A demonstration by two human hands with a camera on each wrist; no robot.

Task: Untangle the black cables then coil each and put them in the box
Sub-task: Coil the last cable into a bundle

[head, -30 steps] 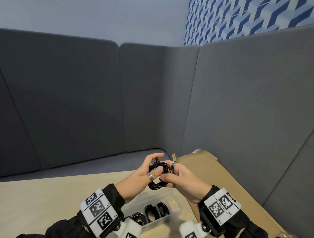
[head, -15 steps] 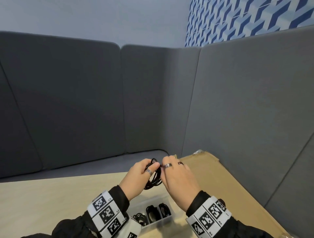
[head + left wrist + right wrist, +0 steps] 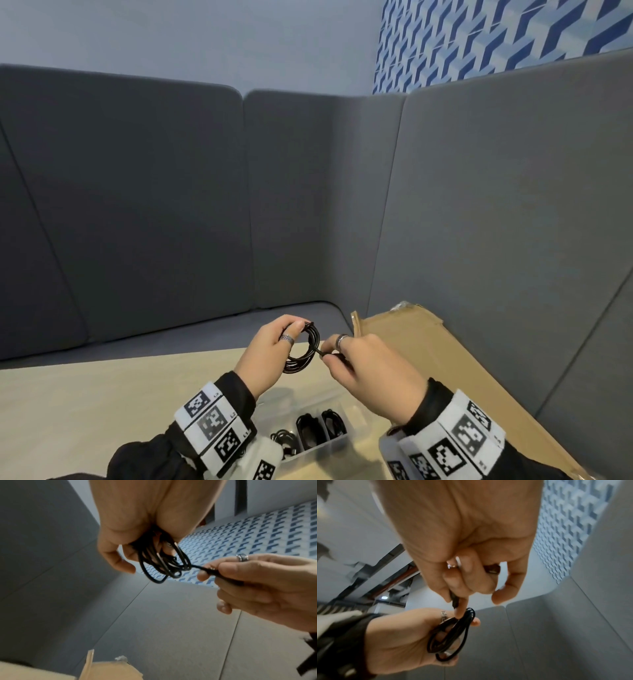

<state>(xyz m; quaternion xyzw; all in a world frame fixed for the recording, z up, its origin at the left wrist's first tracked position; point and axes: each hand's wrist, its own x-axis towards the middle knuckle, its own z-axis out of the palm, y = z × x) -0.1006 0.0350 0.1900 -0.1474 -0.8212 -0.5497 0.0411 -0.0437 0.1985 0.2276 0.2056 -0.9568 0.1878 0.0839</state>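
Above box [image 3: 329, 445], hands grip cable [image 3: 305, 349].

Coiled cables [image 3: 320, 428] lie in the box [image 3: 337, 445] on the table [image 3: 85, 394], cardboard [image 3: 445, 359] right

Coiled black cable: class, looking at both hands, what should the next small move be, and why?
Probably wrap the free end around the loops to lock them. The left hand grips the coiled black cable, while the right hand pinches its plug end just off the bundle. Coiled cables already sit in the clear plastic box below.
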